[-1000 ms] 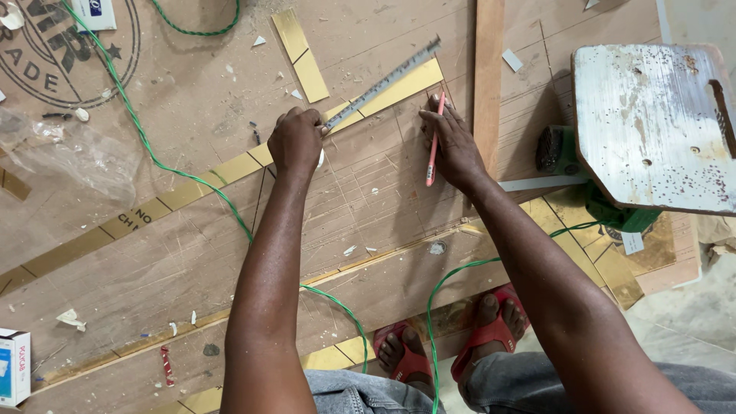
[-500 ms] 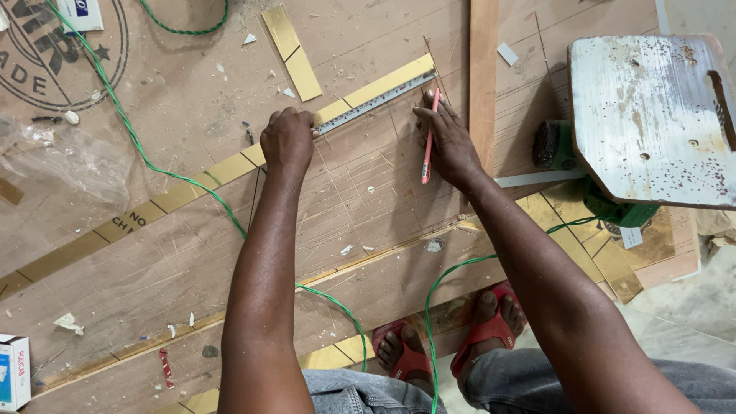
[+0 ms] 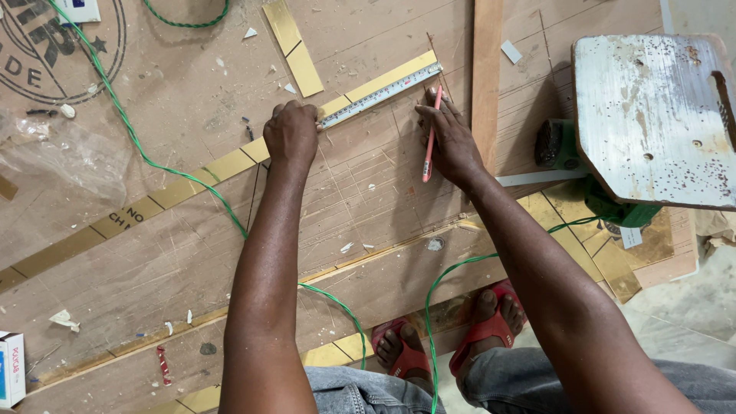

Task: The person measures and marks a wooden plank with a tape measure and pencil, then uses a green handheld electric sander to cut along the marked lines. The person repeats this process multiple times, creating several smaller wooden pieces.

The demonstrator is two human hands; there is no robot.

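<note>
A brown board lies flat under my arms, crossed by a long gold strip. My left hand is closed and presses down the near end of a steel ruler lying along the strip. My right hand holds a red pencil with its tip at the ruler's far end, fingers resting on the board.
A green cable runs over the board and loops down by my red sandals. An upturned power tool with a worn metal base plate stands at right. A wooden batten, clear plastic and loose gold offcuts lie around.
The ruler has slid down and now lies flatter along the gold strip. My left hand shifted with it; my right hand brought the pencil tip up to the ruler's end.
</note>
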